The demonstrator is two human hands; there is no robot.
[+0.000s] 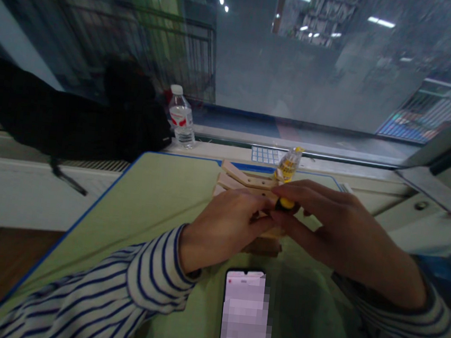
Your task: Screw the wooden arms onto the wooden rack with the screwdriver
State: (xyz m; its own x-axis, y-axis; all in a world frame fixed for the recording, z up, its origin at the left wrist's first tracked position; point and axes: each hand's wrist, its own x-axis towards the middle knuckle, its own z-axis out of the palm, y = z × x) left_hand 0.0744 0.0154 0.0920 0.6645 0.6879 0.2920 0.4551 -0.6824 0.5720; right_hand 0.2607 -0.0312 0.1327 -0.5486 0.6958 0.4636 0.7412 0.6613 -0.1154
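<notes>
At the far half of the table stands an assembly of pale wooden pieces (244,178) with drilled holes and angled arms. My left hand (220,224) is closed on its near side, fingertips hidden among the wood. My right hand (336,222) pinches a short yellow-and-black handle (286,203) that looks like a screwdriver's. The handle's tip is hidden by my fingers, right beside the left fingertips. A phone (245,314) with a lit screen lies on the table in front of the assembly.
The green table (167,190) has a blue edge and stands against a window sill. On the sill are a clear water bottle (182,119) and a black cloth or bag (106,120). A small yellow-labelled bottle (288,164) stands behind the assembly.
</notes>
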